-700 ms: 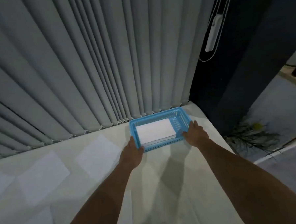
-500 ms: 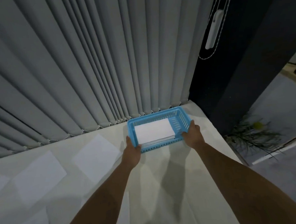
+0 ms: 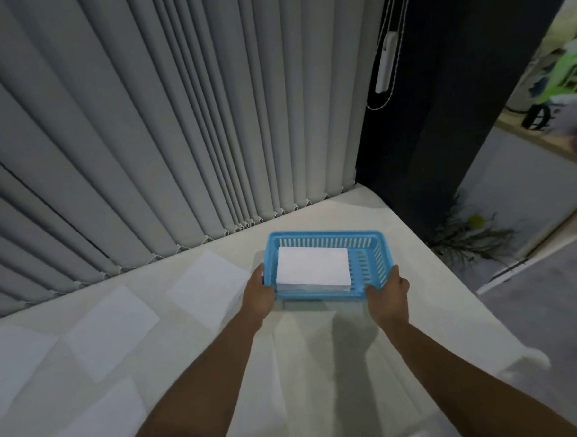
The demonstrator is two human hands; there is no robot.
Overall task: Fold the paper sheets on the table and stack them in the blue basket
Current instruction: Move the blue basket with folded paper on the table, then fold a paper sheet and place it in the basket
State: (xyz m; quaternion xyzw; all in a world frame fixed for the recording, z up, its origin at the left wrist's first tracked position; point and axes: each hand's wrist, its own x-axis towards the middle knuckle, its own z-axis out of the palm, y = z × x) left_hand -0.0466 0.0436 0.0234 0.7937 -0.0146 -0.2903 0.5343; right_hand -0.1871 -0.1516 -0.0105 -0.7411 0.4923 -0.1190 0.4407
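Note:
A blue basket (image 3: 372, 257) sits near the table's far right corner and holds a stack of folded white paper (image 3: 313, 267) in its left part. My left hand (image 3: 259, 295) grips the basket's near left corner. My right hand (image 3: 389, 288) grips its near right corner. Several flat white paper sheets lie unfolded on the table to the left, one (image 3: 207, 282) just beside the basket, another (image 3: 109, 328) further left.
The white table (image 3: 321, 367) ends at a right edge close to the basket, with grey floor beyond. Grey vertical blinds (image 3: 175, 124) hang along the far edge. A dark pillar (image 3: 442, 110) stands at the far right corner.
The basket has turned, with its right end swung toward me, and now lies squarer to me. Both hands stayed on its near corners.

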